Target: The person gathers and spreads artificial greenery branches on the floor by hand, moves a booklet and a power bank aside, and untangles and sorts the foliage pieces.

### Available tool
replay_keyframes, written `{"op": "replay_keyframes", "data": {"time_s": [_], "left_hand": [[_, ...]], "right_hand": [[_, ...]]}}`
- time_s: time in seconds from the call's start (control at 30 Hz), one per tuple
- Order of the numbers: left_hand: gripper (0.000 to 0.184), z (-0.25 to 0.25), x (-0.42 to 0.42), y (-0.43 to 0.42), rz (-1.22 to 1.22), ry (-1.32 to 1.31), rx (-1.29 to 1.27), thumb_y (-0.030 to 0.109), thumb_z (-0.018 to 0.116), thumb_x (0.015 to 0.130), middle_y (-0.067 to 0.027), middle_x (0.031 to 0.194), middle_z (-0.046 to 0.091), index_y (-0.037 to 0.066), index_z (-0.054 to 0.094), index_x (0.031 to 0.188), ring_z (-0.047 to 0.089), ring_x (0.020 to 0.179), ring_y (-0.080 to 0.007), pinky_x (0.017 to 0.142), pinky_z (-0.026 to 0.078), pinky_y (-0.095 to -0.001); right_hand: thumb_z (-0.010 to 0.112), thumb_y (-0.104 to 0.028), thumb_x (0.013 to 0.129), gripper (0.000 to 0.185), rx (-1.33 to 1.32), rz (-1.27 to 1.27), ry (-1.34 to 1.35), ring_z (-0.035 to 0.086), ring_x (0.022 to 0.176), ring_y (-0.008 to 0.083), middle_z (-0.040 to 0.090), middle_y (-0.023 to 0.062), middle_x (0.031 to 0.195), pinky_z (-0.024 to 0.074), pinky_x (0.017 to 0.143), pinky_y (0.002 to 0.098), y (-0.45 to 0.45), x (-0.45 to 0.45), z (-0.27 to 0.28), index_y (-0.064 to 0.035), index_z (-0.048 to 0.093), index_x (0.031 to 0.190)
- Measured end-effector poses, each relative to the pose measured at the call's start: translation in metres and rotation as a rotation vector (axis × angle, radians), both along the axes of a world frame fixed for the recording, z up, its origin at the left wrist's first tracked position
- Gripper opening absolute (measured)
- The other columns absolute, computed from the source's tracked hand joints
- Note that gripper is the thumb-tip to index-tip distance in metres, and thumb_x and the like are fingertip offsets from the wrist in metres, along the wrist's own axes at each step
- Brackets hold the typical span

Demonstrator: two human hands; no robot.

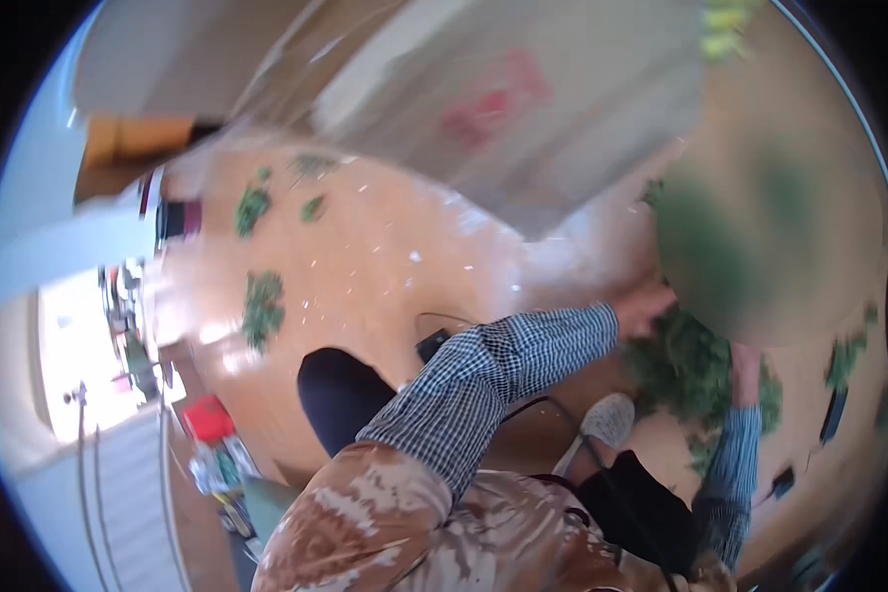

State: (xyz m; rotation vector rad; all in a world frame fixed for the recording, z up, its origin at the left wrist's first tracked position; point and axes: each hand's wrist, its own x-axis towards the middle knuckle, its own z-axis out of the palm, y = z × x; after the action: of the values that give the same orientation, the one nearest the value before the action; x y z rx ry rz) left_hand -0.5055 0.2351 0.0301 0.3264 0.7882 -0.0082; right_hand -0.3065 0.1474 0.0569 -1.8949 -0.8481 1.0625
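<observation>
My left hand (646, 308) reaches across to a heap of green leafy sprigs (686, 370) on the wooden floor. It is smeared by motion, and its fingers do not show clearly. My right hand (746, 357) is at the right side of the same heap, its fingers lost in a round blurred patch. Within that patch are soft green shapes that I cannot make out. Whether either hand grips a sprig cannot be seen. Ahead, a large grey-beige cardboard box (602, 109) with a red print fills the upper view, blurred.
Loose green sprigs (263, 311) and white scraps (414, 257) are scattered over the floor (365, 247). A small black device (432, 344) with a cord lies by my knee. Further right is a black oblong object (834, 414). A red item (209, 419) stands at left.
</observation>
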Motion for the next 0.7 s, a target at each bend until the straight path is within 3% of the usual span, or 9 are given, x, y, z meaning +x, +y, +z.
{"op": "replay_keyframes", "data": {"time_s": [0.1, 0.13, 0.2, 0.33, 0.4, 0.5, 0.57, 0.63, 0.7], "left_hand": [[0.069, -0.043, -0.040, -0.050, 0.165, -0.399, 0.711, 0.030, 0.066, 0.087, -0.0076, 0.141, 0.041, 0.012, 0.030, 0.143, 0.046, 0.123, -0.0206, 0.102, 0.044, -0.0385], [0.067, -0.028, -0.064, -0.055, 0.151, -0.389, 0.919, 0.029, 0.066, 0.088, -0.0071, 0.140, 0.042, 0.011, 0.031, 0.142, 0.048, 0.121, -0.0199, 0.101, 0.044, -0.0377], [0.064, 0.002, -0.118, -0.046, 0.194, -0.395, 0.968, 0.027, 0.065, 0.088, -0.0068, 0.138, 0.044, 0.010, 0.033, 0.140, 0.050, 0.119, -0.0189, 0.101, 0.045, -0.0365], [0.060, 0.110, -0.262, -0.028, 0.304, -0.293, 0.426, 0.021, 0.063, 0.090, -0.0089, 0.136, 0.047, 0.006, 0.033, 0.139, 0.051, 0.118, -0.0169, 0.099, 0.045, -0.0332], [0.056, 0.125, -0.323, -0.027, 0.333, -0.254, 0.448, 0.020, 0.062, 0.091, -0.0096, 0.129, 0.052, 0.005, 0.035, 0.138, 0.052, 0.116, -0.0157, 0.095, 0.047, -0.0346], [0.047, 0.118, -0.412, -0.028, 0.334, -0.046, 0.480, 0.020, 0.059, 0.092, -0.0085, 0.118, 0.058, 0.004, 0.042, 0.133, 0.057, 0.107, -0.0160, 0.086, 0.051, -0.0349], [0.045, 0.124, -0.460, -0.038, 0.526, 0.063, 0.363, 0.018, 0.058, 0.092, -0.0078, 0.123, 0.055, 0.005, 0.043, 0.133, 0.056, 0.109, -0.0172, 0.090, 0.049, -0.0339], [0.048, 0.071, -0.529, -0.033, 0.650, 0.127, 0.749, 0.015, 0.059, 0.092, -0.0088, 0.131, 0.051, 0.007, 0.040, 0.136, 0.053, 0.116, -0.0202, 0.097, 0.045, -0.0349], [0.055, 0.110, -0.572, -0.017, 1.174, 0.046, 0.317, 0.010, 0.060, 0.088, -0.0132, 0.135, 0.046, 0.005, 0.037, 0.138, 0.049, 0.121, -0.0262, 0.102, 0.041, -0.0393]], "right_hand": [[0.066, -0.007, 0.085, 0.058, 0.099, 0.100, -0.067, 0.052, 0.110, 0.0187, 0.050, 0.0120, 0.127, 0.0422, 0.096, 0.0302, -0.013, -0.055, 0.050, 0.0048, 0.038, 0.135], [0.066, -0.003, 0.085, 0.057, 0.111, 0.097, -0.056, 0.052, 0.110, 0.0181, 0.051, 0.0114, 0.125, 0.0423, 0.095, 0.0298, -0.014, -0.077, 0.065, 0.0050, 0.039, 0.134], [0.068, -0.001, 0.083, 0.055, 0.152, 0.129, 0.082, 0.052, 0.109, 0.0164, 0.052, 0.0105, 0.123, 0.0435, 0.093, 0.0293, -0.016, -0.116, 0.079, 0.0053, 0.041, 0.130], [0.070, 0.002, 0.080, 0.049, 0.197, 0.286, 0.241, 0.053, 0.106, 0.0142, 0.055, 0.0090, 0.117, 0.0459, 0.089, 0.0284, -0.009, -0.240, 0.127, 0.0047, 0.046, 0.122], [0.070, 0.002, 0.079, 0.043, -0.064, 0.438, 0.221, 0.053, 0.106, 0.0143, 0.057, 0.0094, 0.115, 0.0465, 0.087, 0.0275, 0.010, -0.293, 0.141, 0.0026, 0.051, 0.117], [0.076, -0.014, 0.076, 0.046, 0.274, 0.756, 0.006, 0.058, 0.101, 0.0217, 0.061, 0.0128, 0.109, 0.0476, 0.087, 0.0324, 0.051, -0.363, 0.111, 0.0022, 0.055, 0.114], [0.078, -0.023, 0.074, 0.056, 0.482, 0.874, -0.036, 0.060, 0.100, 0.0267, 0.062, 0.0155, 0.109, 0.0472, 0.089, 0.0362, 0.088, -0.421, 0.104, 0.0017, 0.055, 0.118], [0.077, -0.025, 0.074, 0.063, 0.493, 0.923, 0.064, 0.060, 0.106, 0.0283, 0.060, 0.0184, 0.116, 0.0457, 0.093, 0.0375, 0.131, -0.495, 0.115, -0.0012, 0.052, 0.126], [0.074, -0.025, 0.079, 0.064, 0.606, 1.085, 0.140, 0.054, 0.115, 0.0219, 0.056, 0.0147, 0.125, 0.0421, 0.099, 0.0354, 0.188, -0.578, 0.120, 0.0011, 0.046, 0.130]]}}
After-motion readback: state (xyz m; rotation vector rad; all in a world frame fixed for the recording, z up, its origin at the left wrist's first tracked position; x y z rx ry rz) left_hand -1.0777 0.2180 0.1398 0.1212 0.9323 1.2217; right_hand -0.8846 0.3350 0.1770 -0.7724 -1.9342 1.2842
